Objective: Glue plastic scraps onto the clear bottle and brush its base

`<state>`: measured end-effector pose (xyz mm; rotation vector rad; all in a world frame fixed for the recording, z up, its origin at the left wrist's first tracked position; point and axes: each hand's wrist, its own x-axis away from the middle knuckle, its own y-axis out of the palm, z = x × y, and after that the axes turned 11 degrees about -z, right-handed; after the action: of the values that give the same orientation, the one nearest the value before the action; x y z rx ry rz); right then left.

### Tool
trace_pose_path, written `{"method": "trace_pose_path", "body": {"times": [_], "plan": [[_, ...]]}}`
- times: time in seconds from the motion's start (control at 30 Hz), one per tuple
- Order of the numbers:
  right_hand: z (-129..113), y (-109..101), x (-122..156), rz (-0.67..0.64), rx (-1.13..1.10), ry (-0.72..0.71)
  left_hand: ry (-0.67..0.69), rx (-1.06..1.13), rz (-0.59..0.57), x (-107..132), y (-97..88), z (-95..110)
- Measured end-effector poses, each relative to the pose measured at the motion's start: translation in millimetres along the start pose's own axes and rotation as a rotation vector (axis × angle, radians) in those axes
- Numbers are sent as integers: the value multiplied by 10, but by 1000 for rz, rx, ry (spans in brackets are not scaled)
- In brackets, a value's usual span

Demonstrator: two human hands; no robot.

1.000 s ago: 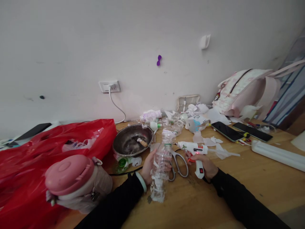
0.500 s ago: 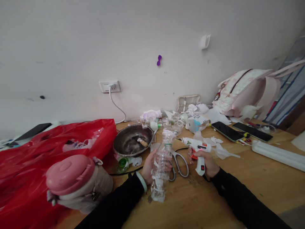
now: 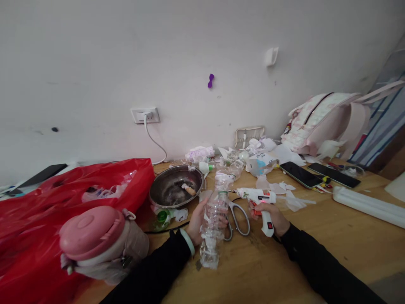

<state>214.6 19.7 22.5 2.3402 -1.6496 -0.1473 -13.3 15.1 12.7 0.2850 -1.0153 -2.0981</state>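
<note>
In the head view, the left hand [image 3: 196,226] wraps a clear plastic bottle assembly [image 3: 210,242] from its left side, fingers curled round the ribbed middle. The assembly lies lengthwise above the wooden table [image 3: 249,274], beside the grey-handled scissors [image 3: 234,217]; whether its near end rests on the wood, I cannot tell. It should be light and thin-walled, springy rather than stiff, likely to dent if squeezed and slick where smooth. The ribbed waist looks the best hold; the whitish patches may be weaker joints, better left unstrained.

The right hand [image 3: 274,217] closes round the handle of a white hot glue gun [image 3: 255,195], a finger by the orange trigger; whether it presses, I cannot tell. The gun is probably rigid and somewhat heavier, safest held by that handle, away from the metal nozzle, which points toward the bottle's neck.
</note>
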Motion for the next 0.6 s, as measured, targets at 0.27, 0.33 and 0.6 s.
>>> {"method": "trace_pose_path", "body": {"times": [0.27,0.33,0.6], "plan": [[4,-14,1,46,28,3,41,3,29,-14,17,4],[18,-18,-1,61,29,0,33,-1,24,-8,24,6],[52,-25,-6,83,73,-11,48,18,6,-26,-3,-5]]}}
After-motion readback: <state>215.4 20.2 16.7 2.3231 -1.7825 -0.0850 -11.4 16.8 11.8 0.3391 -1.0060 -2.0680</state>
